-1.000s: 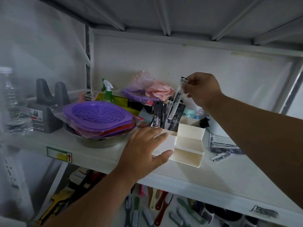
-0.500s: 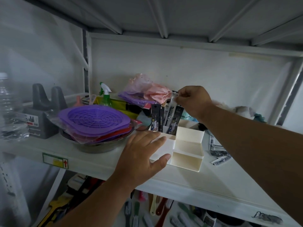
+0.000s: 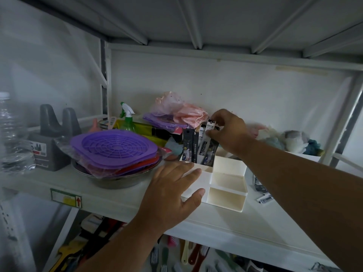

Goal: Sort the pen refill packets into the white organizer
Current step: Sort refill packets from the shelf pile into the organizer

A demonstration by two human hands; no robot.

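- White organizer [image 3: 227,179] stands on the white shelf [image 3: 110,195], near its front edge, right of centre in the head view. It has several open compartments; the front and right ones show bare cream interiors.
- Pen refill packets [image 3: 193,147] stand upright, slightly tilted, in the rear left compartment of the organizer. Dark packets sit at the left of the group, lighter printed ones at the right.
- Right hand [image 3: 227,132] is above that rear compartment, fingers pinched on the top of one white-labelled packet [image 3: 210,125], whose lower part is down among the others.
- Left hand [image 3: 172,191] lies flat with fingers spread over the front left corner of the organizer, thumb against its front wall. It presses rather than grips; nothing is held in it.
- Further loose packets [image 3: 264,199] lie flat on the shelf just right of the organizer, partly hidden by the right forearm.
- Left of the organizer: a metal bowl [image 3: 110,181] carrying stacked purple strainer trays [image 3: 114,148] in clear wrap, close to the organizer; whether they touch cannot be told.
- Behind: a green spray bottle [image 3: 126,119], a pink plastic bag [image 3: 182,110], and a dark grey holder [image 3: 52,140] at far left.
- A clear water bottle [image 3: 11,132] stands at the left edge of the view.
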